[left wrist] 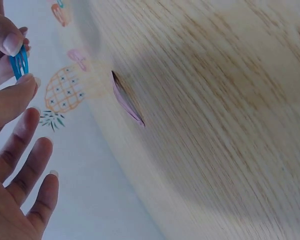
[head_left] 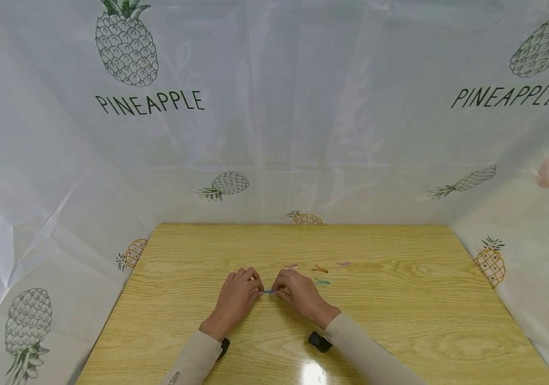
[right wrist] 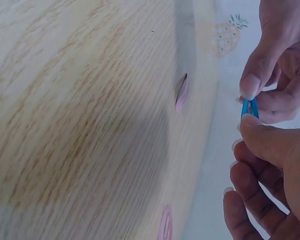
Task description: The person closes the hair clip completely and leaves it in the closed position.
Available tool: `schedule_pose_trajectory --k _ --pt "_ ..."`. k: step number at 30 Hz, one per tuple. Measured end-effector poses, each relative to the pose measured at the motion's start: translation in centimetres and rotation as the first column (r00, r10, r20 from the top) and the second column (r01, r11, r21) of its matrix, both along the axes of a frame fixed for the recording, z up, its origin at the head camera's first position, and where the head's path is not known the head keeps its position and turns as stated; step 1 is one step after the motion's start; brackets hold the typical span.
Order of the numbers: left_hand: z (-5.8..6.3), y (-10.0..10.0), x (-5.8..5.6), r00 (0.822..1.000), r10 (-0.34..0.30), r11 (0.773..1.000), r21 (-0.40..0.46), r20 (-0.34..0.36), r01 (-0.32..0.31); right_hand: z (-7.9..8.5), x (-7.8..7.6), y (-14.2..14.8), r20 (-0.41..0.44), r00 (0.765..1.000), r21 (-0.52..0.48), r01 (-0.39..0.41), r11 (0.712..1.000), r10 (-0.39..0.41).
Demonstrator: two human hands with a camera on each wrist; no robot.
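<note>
- My left hand (head_left: 237,297) pinches one end of a blue clip (head_left: 268,291), other fingers loose.
- The blue clip sits between that hand and my right hand (head_left: 302,295), which pinches the other end.
- Just past my right hand, on the counter (head_left: 399,305): a pink clip (head_left: 291,266), orange clip (head_left: 320,269), teal clip (head_left: 322,282), purple clip (head_left: 344,263).

Wood-grain counter (head_left: 424,321), light glare (head_left: 313,372) on it. White sheet (head_left: 279,123) behind and both sides: pineapple prints (head_left: 127,49), "PINEAPPLE" lettering (head_left: 150,102).
</note>
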State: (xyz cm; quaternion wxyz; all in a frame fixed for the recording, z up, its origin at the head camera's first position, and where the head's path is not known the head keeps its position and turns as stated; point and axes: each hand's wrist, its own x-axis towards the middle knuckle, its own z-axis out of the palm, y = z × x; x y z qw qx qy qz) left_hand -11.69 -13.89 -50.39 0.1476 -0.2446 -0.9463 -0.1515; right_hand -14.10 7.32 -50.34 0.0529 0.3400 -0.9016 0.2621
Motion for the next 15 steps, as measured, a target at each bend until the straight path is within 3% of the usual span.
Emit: schedule_pose_trajectory --k 6,15 --pt "-0.03 -0.07 -0.02 1.000 -0.030 0.998 0.046 0.003 0.030 0.02 0.12 0.20 -0.015 0.999 -0.006 -0.031 0.999 0.031" --pt "-0.02 -0.31 0.05 0.998 -0.063 0.997 0.046 0.010 0.063 0.09 0.18 0.34 -0.025 0.997 -0.010 -0.069 0.998 0.069"
